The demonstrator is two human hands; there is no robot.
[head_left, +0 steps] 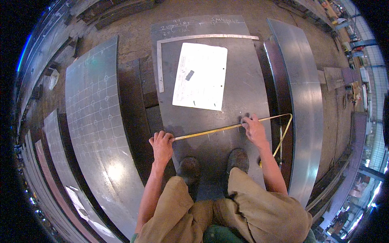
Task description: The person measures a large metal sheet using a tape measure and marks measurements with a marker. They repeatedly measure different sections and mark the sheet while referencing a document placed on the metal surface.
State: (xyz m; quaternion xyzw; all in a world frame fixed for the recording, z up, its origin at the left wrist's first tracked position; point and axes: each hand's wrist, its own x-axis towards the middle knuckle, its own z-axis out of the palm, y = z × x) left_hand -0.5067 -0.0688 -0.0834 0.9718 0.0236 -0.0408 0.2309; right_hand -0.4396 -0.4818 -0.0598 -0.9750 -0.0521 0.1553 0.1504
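Observation:
A yellow tape measure (208, 132) stretches across the dark steel plate (239, 97) beneath my feet. At the plate's left edge, my left hand (163, 146) grips the tape's end with bent fingers. My right hand (255, 131) is closed at the tape farther right, thumb and fingers bunched against it. Whether those fingertips also hold a small marking tool, I cannot tell. Past the right hand the blade runs over the plate's edge, folds sharply and comes back toward my right forearm, which partly hides its lower end. Short pale marks show on the plate near the tape.
A white paper sheet (200, 77) with a small dark block (189, 75) on it lies ahead, inside a metal carpenter's square (159, 60). A gridded steel plate (95, 97) stands left, another plate (304, 97) right, with dark gaps between. My boots (238, 160) rest on the middle plate.

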